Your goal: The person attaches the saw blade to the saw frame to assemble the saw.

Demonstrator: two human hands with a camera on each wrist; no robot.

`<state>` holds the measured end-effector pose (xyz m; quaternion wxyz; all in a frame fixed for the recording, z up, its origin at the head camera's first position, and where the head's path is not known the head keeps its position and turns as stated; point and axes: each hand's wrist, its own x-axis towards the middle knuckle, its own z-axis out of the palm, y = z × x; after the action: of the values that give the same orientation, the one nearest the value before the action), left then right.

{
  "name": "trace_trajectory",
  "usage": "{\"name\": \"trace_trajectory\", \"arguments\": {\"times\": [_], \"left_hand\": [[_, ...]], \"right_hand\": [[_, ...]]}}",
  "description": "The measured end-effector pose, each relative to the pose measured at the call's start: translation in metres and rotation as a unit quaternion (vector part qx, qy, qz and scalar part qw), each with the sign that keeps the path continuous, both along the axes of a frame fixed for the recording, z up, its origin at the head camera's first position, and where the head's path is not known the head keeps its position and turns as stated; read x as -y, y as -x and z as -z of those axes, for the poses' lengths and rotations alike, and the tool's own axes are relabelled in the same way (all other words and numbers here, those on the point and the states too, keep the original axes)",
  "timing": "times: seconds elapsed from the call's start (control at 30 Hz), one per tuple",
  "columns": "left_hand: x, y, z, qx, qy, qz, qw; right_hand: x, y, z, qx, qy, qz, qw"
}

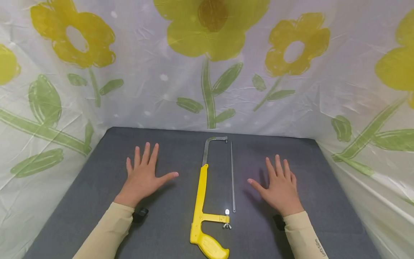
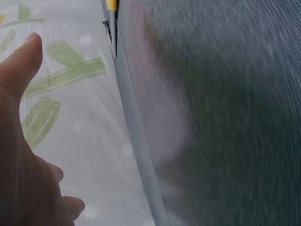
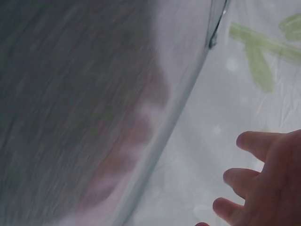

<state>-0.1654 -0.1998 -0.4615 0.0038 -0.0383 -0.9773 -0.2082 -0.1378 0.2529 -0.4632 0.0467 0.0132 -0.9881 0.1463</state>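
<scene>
A hacksaw frame (image 1: pixel 199 194) with a yellow handle and a bare metal front arm lies on the dark table, its handle toward me. A wing nut (image 1: pixel 227 226) sits at its lower blade mount. Just right of the frame, apart from it, lies a thin straight saw blade (image 1: pixel 233 176). My left hand (image 1: pixel 142 180) is spread to the left of the frame, holding nothing. To the right of the blade my right hand (image 1: pixel 280 189) is spread as well, fingers apart and touching neither tool. In the left wrist view part of the yellow frame (image 2: pixel 111 5) shows at the top.
The dark grey table (image 1: pixel 174 230) ends at a far edge against a white curtain (image 1: pixel 139 97) printed with yellow flowers. Curtain also hangs along the left and right sides. Dark wrist straps (image 1: pixel 140 214) show under the beige sleeves (image 1: pixel 108 230).
</scene>
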Motion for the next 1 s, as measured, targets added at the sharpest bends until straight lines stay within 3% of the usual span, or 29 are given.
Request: {"name": "trace_trajectory", "arguments": {"times": [0.47,1.0], "left_hand": [[-0.029,0.0,0.004,-0.009,-0.003,0.022,0.9997],[-0.081,-0.008,0.006,-0.019,-0.005,0.065,0.9977]], "right_hand": [[0.037,0.002,0.004,0.003,0.006,-0.028,1.0],[0.068,0.002,0.011,0.015,0.005,-0.041,0.999]]}}
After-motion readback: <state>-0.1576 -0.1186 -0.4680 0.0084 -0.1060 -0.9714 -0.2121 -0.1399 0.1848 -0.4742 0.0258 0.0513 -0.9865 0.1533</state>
